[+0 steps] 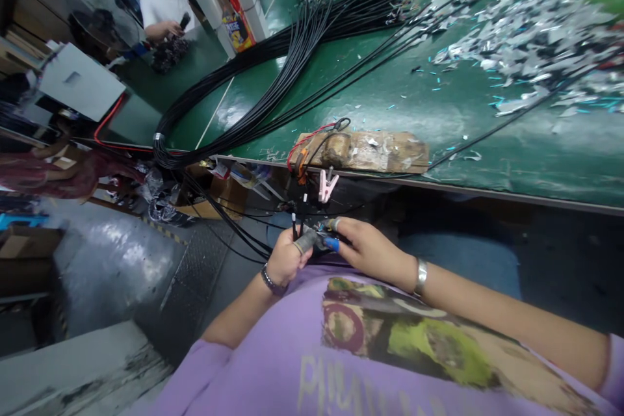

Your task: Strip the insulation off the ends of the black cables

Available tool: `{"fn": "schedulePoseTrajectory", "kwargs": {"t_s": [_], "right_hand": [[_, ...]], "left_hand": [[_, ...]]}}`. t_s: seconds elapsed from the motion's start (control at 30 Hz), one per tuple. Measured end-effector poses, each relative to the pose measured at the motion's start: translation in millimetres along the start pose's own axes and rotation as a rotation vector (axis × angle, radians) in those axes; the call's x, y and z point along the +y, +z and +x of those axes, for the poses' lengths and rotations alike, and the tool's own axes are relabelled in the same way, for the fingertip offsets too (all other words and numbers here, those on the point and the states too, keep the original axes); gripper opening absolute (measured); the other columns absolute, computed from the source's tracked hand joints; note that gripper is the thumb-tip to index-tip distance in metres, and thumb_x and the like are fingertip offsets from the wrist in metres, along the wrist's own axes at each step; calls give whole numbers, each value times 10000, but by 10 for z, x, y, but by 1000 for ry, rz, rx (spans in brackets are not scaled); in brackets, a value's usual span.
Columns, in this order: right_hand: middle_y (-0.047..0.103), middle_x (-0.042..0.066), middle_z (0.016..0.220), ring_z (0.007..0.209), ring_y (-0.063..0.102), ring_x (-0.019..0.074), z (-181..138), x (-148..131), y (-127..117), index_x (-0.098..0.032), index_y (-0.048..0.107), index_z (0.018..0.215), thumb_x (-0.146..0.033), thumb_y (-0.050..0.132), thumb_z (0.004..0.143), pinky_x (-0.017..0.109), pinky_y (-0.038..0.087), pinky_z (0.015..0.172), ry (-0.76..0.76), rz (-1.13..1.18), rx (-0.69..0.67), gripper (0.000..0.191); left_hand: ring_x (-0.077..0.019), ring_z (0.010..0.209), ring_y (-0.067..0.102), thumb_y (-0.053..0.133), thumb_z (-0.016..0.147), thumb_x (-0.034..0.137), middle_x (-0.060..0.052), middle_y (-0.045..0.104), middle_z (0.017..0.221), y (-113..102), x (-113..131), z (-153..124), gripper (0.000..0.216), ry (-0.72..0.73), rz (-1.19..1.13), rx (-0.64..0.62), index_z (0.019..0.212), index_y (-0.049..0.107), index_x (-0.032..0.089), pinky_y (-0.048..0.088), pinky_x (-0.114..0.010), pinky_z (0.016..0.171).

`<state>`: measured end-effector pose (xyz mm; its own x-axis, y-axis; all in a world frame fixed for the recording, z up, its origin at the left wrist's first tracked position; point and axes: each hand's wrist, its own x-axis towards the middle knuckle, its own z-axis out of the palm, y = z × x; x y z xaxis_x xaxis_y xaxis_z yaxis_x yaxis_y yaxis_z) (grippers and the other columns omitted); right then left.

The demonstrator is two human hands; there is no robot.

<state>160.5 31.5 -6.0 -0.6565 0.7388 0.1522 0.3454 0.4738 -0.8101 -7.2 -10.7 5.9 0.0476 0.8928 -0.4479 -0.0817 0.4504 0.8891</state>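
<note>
Just in front of my purple shirt, my left hand [286, 257] is closed round a black cable [247, 246], its thumb wrapped in grey tape. My right hand [373, 249] meets it from the right, thumb and finger pinched at the cable's end; one fingertip has a blue cover and another a tan wrap. Wire ends and a shiny silvery bit show between the fingers, too small to make out fully. Above the hands, a pink clamp [327, 186] and an orange clip [301, 166] hang at a wooden block [385, 151] on the bench edge.
A thick bundle of black cables [219, 88] curves across the green bench [487, 162] and hangs over its edge. Silvery foil scraps [531, 32] are heaped at right. A cardboard box [221, 198] stands below. Another person [163, 6] works at the far left.
</note>
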Motion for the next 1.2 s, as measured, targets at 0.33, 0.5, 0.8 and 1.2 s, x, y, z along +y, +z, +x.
{"fn": "schedulePoseTrajectory", "kwargs": {"t_s": [0.33, 0.5, 0.8, 1.2], "right_hand": [[550, 53, 688, 631, 498, 173, 27, -14, 7, -203, 497, 694, -204, 424, 830, 297, 416, 616, 15, -35, -23, 154], [545, 48, 667, 606, 481, 166, 12, -11, -18, -210, 496, 679, -271, 408, 858, 302, 421, 611, 17, 51, -23, 208], [534, 29, 620, 580, 466, 158, 10, -21, -19, -208, 502, 613, -315, 440, 844, 298, 405, 585, 90, 183, 7, 263], [567, 5, 598, 580, 473, 141, -12, 26, -35, -176, 583, 612, -445, 489, 807, 257, 390, 553, 240, 335, -39, 346]], "left_hand": [[-9, 282, 190, 689, 617, 542, 108, 314, 347, 4, 41, 20, 444, -94, -73, -26, 631, 446, 171, 88, -171, 310], [-6, 276, 199, 727, 570, 529, 114, 314, 340, -2, 16, 40, 461, -129, -146, -32, 636, 444, 171, 100, -164, 316], [-10, 271, 194, 710, 590, 555, 112, 311, 335, 21, 25, 6, 469, -89, -117, -21, 634, 441, 173, 92, -170, 311], [-10, 273, 189, 713, 565, 585, 114, 287, 328, -12, 71, 10, 488, -9, -156, 49, 626, 471, 165, 92, -178, 331]]}}
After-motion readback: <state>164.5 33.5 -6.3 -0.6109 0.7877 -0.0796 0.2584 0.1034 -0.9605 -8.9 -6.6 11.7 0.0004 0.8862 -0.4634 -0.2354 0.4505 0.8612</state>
